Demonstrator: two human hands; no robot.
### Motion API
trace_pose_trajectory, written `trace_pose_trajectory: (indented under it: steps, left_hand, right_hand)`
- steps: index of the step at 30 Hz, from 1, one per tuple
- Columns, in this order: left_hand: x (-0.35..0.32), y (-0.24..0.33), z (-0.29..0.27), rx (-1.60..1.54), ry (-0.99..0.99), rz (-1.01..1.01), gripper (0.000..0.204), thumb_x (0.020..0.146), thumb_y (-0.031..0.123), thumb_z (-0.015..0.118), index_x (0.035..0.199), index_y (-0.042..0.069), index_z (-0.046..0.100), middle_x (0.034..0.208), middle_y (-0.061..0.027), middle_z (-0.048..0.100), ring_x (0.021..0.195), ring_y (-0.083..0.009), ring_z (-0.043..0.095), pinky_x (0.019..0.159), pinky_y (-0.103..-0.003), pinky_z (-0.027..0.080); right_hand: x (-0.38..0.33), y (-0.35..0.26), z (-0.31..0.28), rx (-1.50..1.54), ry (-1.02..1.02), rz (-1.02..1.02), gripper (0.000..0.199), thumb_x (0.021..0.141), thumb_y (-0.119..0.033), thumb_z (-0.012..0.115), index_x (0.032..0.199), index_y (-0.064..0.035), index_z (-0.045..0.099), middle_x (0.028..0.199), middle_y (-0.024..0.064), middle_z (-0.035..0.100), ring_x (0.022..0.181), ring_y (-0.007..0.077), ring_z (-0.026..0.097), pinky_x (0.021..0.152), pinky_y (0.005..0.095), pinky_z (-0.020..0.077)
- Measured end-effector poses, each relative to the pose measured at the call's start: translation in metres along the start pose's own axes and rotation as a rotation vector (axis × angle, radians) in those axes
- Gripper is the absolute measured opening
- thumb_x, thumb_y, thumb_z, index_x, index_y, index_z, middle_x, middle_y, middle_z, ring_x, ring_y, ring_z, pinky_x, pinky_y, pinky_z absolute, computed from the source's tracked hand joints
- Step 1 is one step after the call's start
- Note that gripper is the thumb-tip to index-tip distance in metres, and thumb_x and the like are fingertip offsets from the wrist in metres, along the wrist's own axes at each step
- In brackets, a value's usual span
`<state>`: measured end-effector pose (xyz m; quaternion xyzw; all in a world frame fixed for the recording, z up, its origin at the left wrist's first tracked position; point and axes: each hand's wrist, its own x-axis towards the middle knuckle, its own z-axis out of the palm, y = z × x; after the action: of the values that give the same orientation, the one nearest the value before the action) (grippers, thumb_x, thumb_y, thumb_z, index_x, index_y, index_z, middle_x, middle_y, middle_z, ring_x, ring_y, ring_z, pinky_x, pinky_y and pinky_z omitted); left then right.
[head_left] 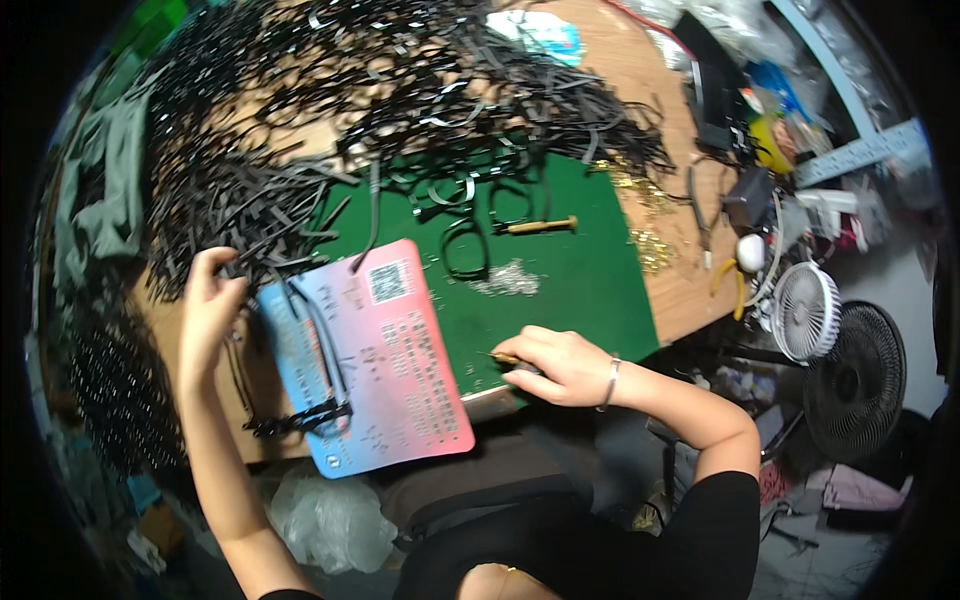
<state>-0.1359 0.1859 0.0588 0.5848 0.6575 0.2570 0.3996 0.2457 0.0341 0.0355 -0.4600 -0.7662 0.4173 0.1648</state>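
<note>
My left hand is at the edge of a heap of loose black glasses temples, its thumb and fingertips closed on one dark temple. My right hand holds a small brass-coloured screwdriver, its thin tip pointing left over the green mat. On a blue-and-pink printed sheet lies a black glasses frame with its temples stretched away from me. Another frame front rests on the green mat, beside a small pile of silvery screws.
A brass-handled tool lies farther back on the mat. Black frames cover the table's far side. Gold-coloured small parts, pliers and a white fan are at the right. A clear plastic bag sits below the table edge.
</note>
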Motion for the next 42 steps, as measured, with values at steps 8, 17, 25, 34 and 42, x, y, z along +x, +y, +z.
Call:
trace_pose_trajectory:
  steps: [8,17,25,34,42]
  left_hand:
    - [-0.014,-0.013,-0.007,-0.245,0.073,0.086,0.022,0.085,0.006,0.060,0.106,0.000,0.059,0.086,-0.0017,0.061,0.075,-0.0065,0.056,0.067,-0.019,0.046]
    - [0.053,-0.021,-0.008,-0.079,0.559,0.519,0.013,0.087,0.010,0.061,0.099,0.006,0.064,0.076,0.0046,0.054,0.065,-0.0037,0.045,0.060,-0.015,0.036]
    - [0.003,0.039,-0.013,-0.306,0.886,0.685,0.019,0.091,0.011,0.055,0.103,-0.002,0.049,0.100,-0.0162,0.064,0.080,-0.0159,0.063,0.069,-0.024,0.053]
    - [-0.119,0.028,0.112,-0.288,0.389,0.787,0.013,0.088,0.003,0.054,0.098,-0.004,0.050,0.089,-0.0182,0.063,0.089,-0.0258,0.061,0.080,-0.036,0.049]
    - [-0.179,0.059,0.161,-0.410,-0.443,0.130,0.028,0.091,0.001,0.047,0.119,-0.002,0.051,0.086,-0.0086,0.064,0.062,-0.0085,0.058,0.059,-0.021,0.050]
  right_hand:
    - [-0.030,0.040,-0.056,0.022,0.408,0.405,0.020,0.082,-0.021,0.056,0.090,-0.0022,0.059,0.085,0.0148,0.061,0.078,0.0235,0.061,0.070,0.0329,0.0485]
    - [-0.007,0.102,-0.117,-0.337,0.603,0.695,0.028,0.074,-0.026,0.061,0.081,0.0004,0.062,0.073,0.0213,0.062,0.074,0.0351,0.062,0.068,0.0419,0.0480]
    - [0.000,0.105,-0.114,-0.747,0.350,0.677,0.023,0.073,-0.016,0.054,0.087,0.0012,0.062,0.085,0.0268,0.061,0.082,0.0369,0.061,0.074,0.0450,0.0489]
    - [-0.018,0.038,-0.127,-0.338,0.489,0.579,0.023,0.076,-0.019,0.056,0.085,0.0025,0.060,0.073,0.0176,0.062,0.067,0.0265,0.061,0.064,0.0354,0.0474]
    - [0.014,-0.035,-0.030,0.593,-0.271,0.334,0.016,0.080,-0.014,0.062,0.086,0.0009,0.062,0.067,0.0031,0.061,0.057,0.0061,0.052,0.051,0.0225,0.0426]
